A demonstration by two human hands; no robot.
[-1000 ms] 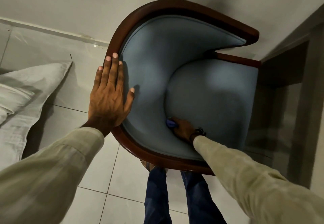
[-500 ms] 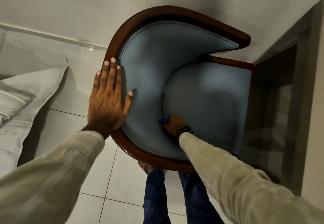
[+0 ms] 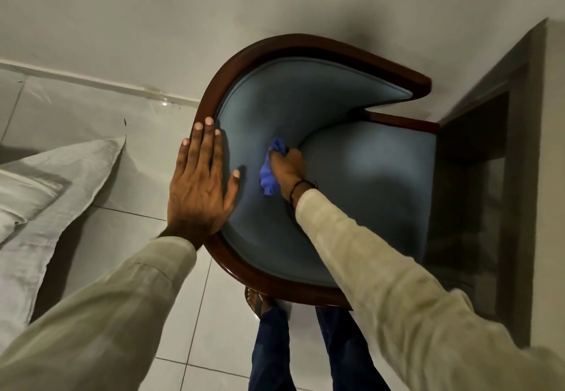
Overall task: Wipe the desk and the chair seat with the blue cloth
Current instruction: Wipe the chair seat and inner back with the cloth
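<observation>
A tub chair with a dark wooden rim (image 3: 293, 43) and blue-grey upholstery stands against the wall, seen from above. Its seat cushion (image 3: 373, 182) lies to the right. My right hand (image 3: 287, 169) is shut on the crumpled blue cloth (image 3: 269, 176) and presses it into the crease where the padded backrest meets the seat's left edge. My left hand (image 3: 201, 182) lies flat with fingers spread on the chair's left rim and padding, holding nothing. No desk surface is clearly visible.
A white pillow or bedding (image 3: 46, 195) lies on the tiled floor (image 3: 101, 231) at the left. A dark wooden frame or piece of furniture (image 3: 477, 182) stands close to the chair's right side. My legs and a sandalled foot (image 3: 260, 302) stand below the chair.
My right hand has slid the blue cloth up along the seat's left crease, away from me. More of the cloth shows now. My left hand stays flat on the rim.
</observation>
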